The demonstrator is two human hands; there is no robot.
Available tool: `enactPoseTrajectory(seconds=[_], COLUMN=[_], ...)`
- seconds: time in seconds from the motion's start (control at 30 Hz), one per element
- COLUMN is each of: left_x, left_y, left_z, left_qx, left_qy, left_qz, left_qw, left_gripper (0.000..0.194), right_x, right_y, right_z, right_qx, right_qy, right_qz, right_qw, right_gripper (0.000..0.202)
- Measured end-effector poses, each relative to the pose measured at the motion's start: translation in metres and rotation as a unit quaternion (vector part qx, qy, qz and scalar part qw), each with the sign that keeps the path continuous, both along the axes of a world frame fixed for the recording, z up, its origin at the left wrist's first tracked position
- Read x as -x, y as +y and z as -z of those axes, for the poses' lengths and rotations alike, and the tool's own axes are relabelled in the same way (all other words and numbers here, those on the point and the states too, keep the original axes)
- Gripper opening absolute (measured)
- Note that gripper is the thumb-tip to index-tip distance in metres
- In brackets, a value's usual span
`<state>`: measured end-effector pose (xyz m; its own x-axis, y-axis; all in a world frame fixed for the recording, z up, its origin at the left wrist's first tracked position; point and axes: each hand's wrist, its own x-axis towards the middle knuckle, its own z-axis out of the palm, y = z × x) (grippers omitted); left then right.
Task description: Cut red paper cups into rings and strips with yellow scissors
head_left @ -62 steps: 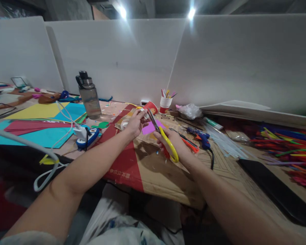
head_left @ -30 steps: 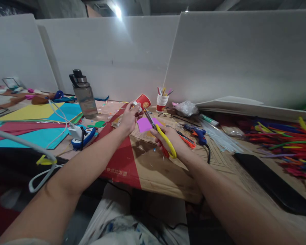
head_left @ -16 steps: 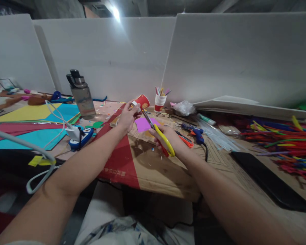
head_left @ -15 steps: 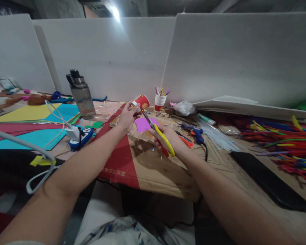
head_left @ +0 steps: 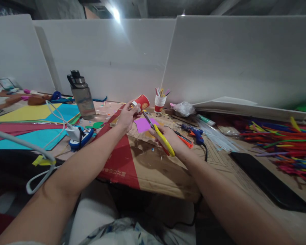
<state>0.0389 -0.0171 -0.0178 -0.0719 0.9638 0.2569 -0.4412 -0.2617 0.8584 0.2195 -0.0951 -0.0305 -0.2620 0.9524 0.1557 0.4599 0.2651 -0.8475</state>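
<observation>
A red paper cup with a white part [head_left: 143, 102] lies tilted in my left hand [head_left: 126, 117], whose fingers are wrapped round its left end. My right hand [head_left: 165, 136] grips scissors with yellow handles [head_left: 165, 141]; the blades point up and left, and their tips are at the lower edge of the cup. Whether the tips cut into the cup is too small to tell. Beneath the blades a purple sheet [head_left: 142, 125] rests on the cardboard [head_left: 155, 166].
Behind stand a bottle [head_left: 83, 98] and stacked cups holding pens [head_left: 159, 103]. Right of my right hand lie a blue glue gun [head_left: 198, 135], a black case [head_left: 267, 180] and colourful pipe cleaners [head_left: 290, 143]. Coloured sheets [head_left: 28, 136] and a white cable [head_left: 22, 141] are at left.
The scissor handles have come closer together in my right hand. The cup and my left hand have hardly moved.
</observation>
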Motion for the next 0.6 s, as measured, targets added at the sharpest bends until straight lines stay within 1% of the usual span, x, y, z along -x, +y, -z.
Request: enactPoseTrajectory(seconds=[0.23,0.4,0.6], left_x=[0.0014,0.0021,0.0026], left_y=[-0.0003,0.0019,0.0020], left_z=[-0.0016,0.0002,0.0003], left_qx=[-0.004,-0.003,-0.008], left_qy=[0.014,0.018,0.023], left_qz=[0.007,0.008,0.014], left_qw=[1.000,1.000,1.000], left_gripper=[0.035,0.033,0.035], right_x=[-0.0002,-0.0004,0.0007], right_y=[0.0005,0.0018,0.0029], right_z=[0.0008,0.0020,0.0049], right_qx=[0.000,0.001,0.000], right_qy=[0.005,0.005,0.004], right_qz=[0.004,0.003,0.012], right_qw=[1.000,1.000,1.000], right_gripper=[0.039,0.038,0.036])
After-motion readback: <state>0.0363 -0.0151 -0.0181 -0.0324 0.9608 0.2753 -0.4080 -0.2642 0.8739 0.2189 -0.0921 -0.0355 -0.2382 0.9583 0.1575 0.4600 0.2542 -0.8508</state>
